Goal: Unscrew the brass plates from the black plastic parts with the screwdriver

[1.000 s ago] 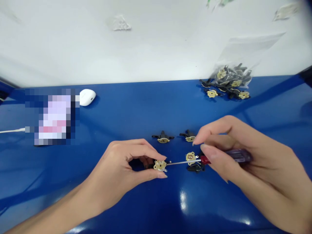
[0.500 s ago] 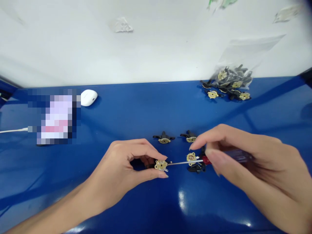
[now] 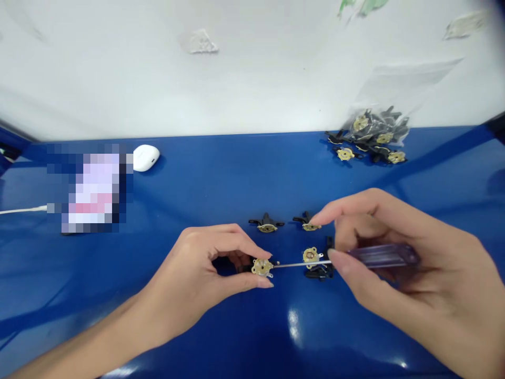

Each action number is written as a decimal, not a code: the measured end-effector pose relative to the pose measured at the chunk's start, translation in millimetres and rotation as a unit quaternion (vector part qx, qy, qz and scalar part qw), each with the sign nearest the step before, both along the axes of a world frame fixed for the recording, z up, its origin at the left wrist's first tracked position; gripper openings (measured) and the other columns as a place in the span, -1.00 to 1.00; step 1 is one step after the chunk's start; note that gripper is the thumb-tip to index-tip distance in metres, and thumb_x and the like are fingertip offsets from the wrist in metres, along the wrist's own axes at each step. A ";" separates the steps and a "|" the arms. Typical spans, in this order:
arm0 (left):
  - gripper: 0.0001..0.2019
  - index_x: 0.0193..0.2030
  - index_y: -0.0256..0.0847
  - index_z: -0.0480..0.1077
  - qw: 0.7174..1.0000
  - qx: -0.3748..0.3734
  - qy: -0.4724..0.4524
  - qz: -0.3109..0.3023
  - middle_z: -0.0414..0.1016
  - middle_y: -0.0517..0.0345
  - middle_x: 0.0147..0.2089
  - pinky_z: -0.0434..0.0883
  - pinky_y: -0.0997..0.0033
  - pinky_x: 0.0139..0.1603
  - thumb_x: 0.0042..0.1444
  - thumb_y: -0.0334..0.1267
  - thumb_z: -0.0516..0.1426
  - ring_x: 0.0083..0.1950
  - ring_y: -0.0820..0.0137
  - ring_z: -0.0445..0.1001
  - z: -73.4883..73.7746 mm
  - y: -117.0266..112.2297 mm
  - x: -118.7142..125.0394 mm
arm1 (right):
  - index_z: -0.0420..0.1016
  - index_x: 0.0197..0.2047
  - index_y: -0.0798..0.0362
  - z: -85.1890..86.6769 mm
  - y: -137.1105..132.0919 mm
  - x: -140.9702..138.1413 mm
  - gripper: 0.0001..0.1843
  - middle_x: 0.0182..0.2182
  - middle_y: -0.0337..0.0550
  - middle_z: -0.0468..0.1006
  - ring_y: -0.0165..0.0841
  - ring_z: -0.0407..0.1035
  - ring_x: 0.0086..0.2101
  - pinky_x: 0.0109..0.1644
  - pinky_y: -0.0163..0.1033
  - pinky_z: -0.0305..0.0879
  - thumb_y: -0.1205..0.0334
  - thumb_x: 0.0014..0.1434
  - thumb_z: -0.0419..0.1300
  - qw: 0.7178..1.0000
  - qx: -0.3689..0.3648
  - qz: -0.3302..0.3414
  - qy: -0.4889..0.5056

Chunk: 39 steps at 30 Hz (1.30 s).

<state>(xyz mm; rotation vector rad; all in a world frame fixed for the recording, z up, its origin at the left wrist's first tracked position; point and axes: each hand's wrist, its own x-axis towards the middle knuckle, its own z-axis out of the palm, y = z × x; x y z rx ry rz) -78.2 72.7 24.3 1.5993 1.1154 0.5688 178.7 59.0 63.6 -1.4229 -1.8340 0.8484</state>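
Note:
Between thumb and index finger, my left hand (image 3: 213,263) pinches a small round part with a gold-coloured plate (image 3: 262,267); its far side is hidden. My right hand (image 3: 410,263) is closed around a screwdriver (image 3: 389,256) with a see-through purple handle. The thin metal shaft points left, and its tip reaches the right edge of the held part. Beneath the shaft lies another gold-plated part (image 3: 311,256) beside black pieces (image 3: 321,273). Two black parts with gold plates, a left one (image 3: 267,225) and a right one (image 3: 310,223), sit just behind; my right index fingertip overlaps the right one.
At the back right, a clear plastic bag (image 3: 389,129) holds several similar parts, with more loose ones (image 3: 345,153) in front. A blurred-out phone (image 3: 92,192) with a white cable (image 3: 27,210) and a white earbud case (image 3: 145,158) lie left on the blue table (image 3: 221,179).
My right hand's grip on the screwdriver has shifted: the fingers are more spread, the handle shows more, and the red collar is now covered. The left hand and its part stay almost still.

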 end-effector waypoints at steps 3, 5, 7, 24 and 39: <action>-0.84 -0.12 0.02 0.81 1.000 0.000 0.001 -0.001 0.78 0.27 -0.18 0.57 0.60 -0.25 0.16 -0.25 0.57 -0.28 0.47 0.69 0.4 -0.3 -0.5 | 0.74 -0.06 -0.17 -2.3 -4.8 8.1 -0.68 -0.54 -0.25 0.50 -0.30 0.43 -0.55 -0.58 -0.25 0.35 -0.19 0.36 0.36 1.000 -0.012 0.008 -0.002; -0.85 -0.12 0.02 0.81 1.000 -0.003 0.003 -0.001 0.78 0.26 -0.18 0.57 0.58 -0.23 0.17 -0.23 0.56 -0.27 0.46 0.70 0.4 -0.2 -0.7 | 0.72 -0.04 -0.18 -4.6 -8.7 15.4 -0.75 -0.56 -0.30 0.48 -0.34 0.39 -0.59 -0.59 -0.26 0.29 -0.11 0.41 0.35 0.999 -0.025 0.027 -0.004; -0.84 -0.12 0.02 0.81 1.000 -0.004 0.002 0.000 0.78 0.26 -0.17 0.56 0.59 -0.23 0.17 -0.23 0.56 -0.27 0.46 0.69 0.1 0.1 -0.5 | 0.68 0.02 -0.21 -6.7 -11.8 21.1 -0.83 -0.53 -0.33 0.54 -0.38 0.36 -0.61 -0.59 -0.28 0.26 -0.01 0.44 0.33 0.998 -0.039 0.048 -0.004; -0.86 -0.12 0.02 0.80 1.000 -0.012 -0.002 -0.004 0.76 0.26 -0.16 0.54 0.55 -0.25 0.19 -0.23 0.55 -0.26 0.46 0.66 -0.1 -0.8 -0.4 | 0.56 0.05 -0.27 -11.7 -14.6 23.2 -0.83 -0.38 -0.34 0.63 -0.35 0.50 -0.43 -0.48 -0.33 0.36 0.18 0.43 0.32 1.000 -0.008 0.000 0.029; -0.79 -0.09 0.11 0.82 0.998 0.016 0.004 -0.053 0.75 0.14 0.17 0.65 0.49 -0.24 0.13 -0.17 0.59 -0.21 0.41 0.73 2.8 1.3 -5.2 | 0.69 -0.06 -0.28 -7.7 -9.6 17.7 -0.92 -0.60 -0.41 0.44 -0.47 0.26 -0.62 -0.57 -0.44 0.23 -0.01 0.45 0.37 0.994 -0.045 -0.064 0.072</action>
